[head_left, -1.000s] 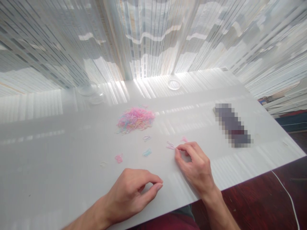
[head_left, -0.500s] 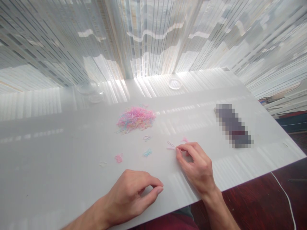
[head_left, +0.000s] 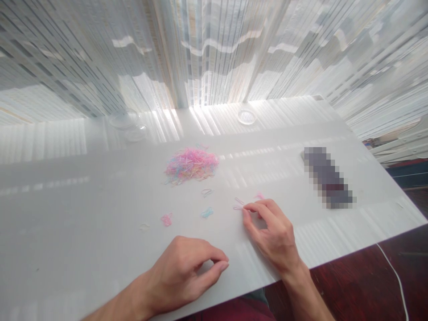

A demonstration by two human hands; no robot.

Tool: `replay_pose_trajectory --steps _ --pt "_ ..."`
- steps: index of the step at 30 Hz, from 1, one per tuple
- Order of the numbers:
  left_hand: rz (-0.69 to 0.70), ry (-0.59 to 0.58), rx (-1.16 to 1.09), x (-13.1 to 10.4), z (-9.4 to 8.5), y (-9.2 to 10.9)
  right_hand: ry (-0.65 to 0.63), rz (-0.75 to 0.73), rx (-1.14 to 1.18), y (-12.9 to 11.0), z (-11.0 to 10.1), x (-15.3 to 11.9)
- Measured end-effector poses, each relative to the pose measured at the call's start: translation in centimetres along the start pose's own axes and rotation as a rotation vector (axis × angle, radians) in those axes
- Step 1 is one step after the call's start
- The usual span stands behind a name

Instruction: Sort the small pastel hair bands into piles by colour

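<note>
My right hand [head_left: 272, 227] pinches thumb and forefinger at the near end of a lilac rubber band [head_left: 237, 207] lying on the white table [head_left: 100, 200]. A second lilac band [head_left: 238, 200] is just beyond it, and a pink bunch [head_left: 259, 195] shows behind the knuckles. My left hand [head_left: 195, 267] rests near the front edge, thumb and forefinger tips together; anything between them is too small to make out. Left of the right hand are blue bands [head_left: 207, 212], a greyish-lilac group [head_left: 207, 192], pink bands [head_left: 166, 220] and pale ones [head_left: 144, 227].
A heap of pastel rubber bands [head_left: 192, 164] sits at mid-table. Towards the back are a round clear lid or dish [head_left: 246, 117] and clear containers [head_left: 135, 133]. A blurred-out dark oblong [head_left: 327, 178] lies on the right. Striped curtains [head_left: 207, 58] hang behind the table.
My right hand has shifted slightly left, its fingertips at the lilac band, which now lies closer alongside the other. My left hand has hardly moved. The view has shifted a little.
</note>
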State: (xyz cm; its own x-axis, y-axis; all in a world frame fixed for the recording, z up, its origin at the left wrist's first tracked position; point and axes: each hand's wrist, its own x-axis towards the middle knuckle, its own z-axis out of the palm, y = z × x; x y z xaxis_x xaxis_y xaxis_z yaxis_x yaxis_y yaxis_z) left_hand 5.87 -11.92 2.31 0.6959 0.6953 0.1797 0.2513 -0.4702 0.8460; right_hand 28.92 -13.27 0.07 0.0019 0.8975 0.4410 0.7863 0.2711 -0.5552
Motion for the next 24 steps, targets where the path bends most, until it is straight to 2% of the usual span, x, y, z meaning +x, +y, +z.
replay_pose_trajectory --steps 4,13,24 --pt "0.002 0.001 -0.001 0.05 -0.05 -0.03 -0.009 0.011 -0.013 0.09 -0.06 -0.18" --pt "0.015 -0.002 -0.025 -0.25 -0.16 0.03 -0.115 0.039 -0.072 0.27 -0.05 0.41" --pt "0.023 -0.012 -0.041 -0.16 -0.33 0.02 -0.026 0.031 -0.037 0.15 0.51 0.29"
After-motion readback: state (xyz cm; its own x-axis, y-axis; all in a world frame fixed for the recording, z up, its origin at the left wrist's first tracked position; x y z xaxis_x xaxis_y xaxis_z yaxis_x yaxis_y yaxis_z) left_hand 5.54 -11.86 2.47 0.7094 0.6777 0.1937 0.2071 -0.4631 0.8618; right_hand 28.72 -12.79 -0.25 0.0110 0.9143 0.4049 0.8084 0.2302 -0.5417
